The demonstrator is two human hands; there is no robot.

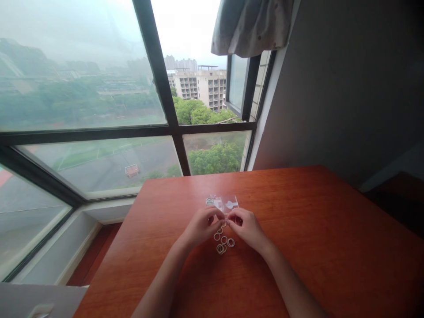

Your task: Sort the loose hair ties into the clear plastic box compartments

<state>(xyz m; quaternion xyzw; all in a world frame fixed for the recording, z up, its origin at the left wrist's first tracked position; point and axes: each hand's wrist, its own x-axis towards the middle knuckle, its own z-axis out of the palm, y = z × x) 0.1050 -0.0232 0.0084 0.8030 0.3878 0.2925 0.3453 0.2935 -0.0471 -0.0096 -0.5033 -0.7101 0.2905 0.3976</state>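
My left hand [202, 226] and my right hand [245, 226] meet over the middle of the table. Both are closed in a pinch, fingertips nearly touching. Whatever sits between them is too small to make out. Just below the fingertips, several small pale rings [222, 249] lie loose on the wood, some overlapping. Behind my hands lies a clear plastic packet [232, 199] with a whitish shape on it. Beside its left end is a small cluster of pale and dark pieces [210, 201], too small to name.
The reddish-brown table [314, 247] reaches to a large dark-framed window [175, 129] on the far and left sides. One pane [237, 84] stands swung outward, below a grey curtain [253, 26]. A grey wall [318, 101] rises on the right.
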